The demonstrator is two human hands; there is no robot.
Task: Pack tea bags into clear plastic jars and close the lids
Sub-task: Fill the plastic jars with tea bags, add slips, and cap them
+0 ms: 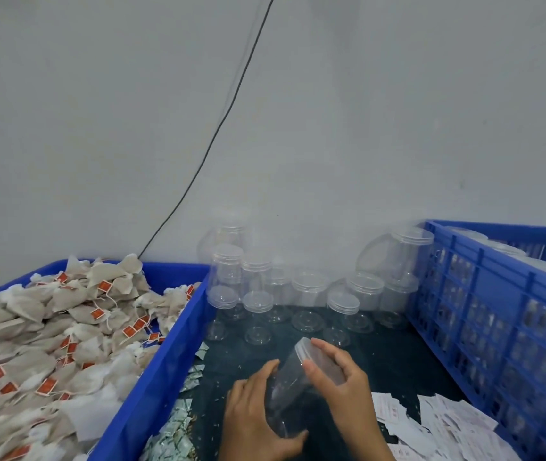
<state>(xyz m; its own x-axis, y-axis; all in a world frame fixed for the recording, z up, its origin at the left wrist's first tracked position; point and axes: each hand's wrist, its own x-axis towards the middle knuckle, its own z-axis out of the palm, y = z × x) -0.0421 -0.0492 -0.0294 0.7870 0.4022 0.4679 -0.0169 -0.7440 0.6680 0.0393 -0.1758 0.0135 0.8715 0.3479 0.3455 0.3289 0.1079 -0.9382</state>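
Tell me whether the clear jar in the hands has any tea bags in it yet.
Empty: the clear plastic jar shows only the dark surface through its walls, tilted, lid on.

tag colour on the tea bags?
Orange-red tags on the tea bags; head view.
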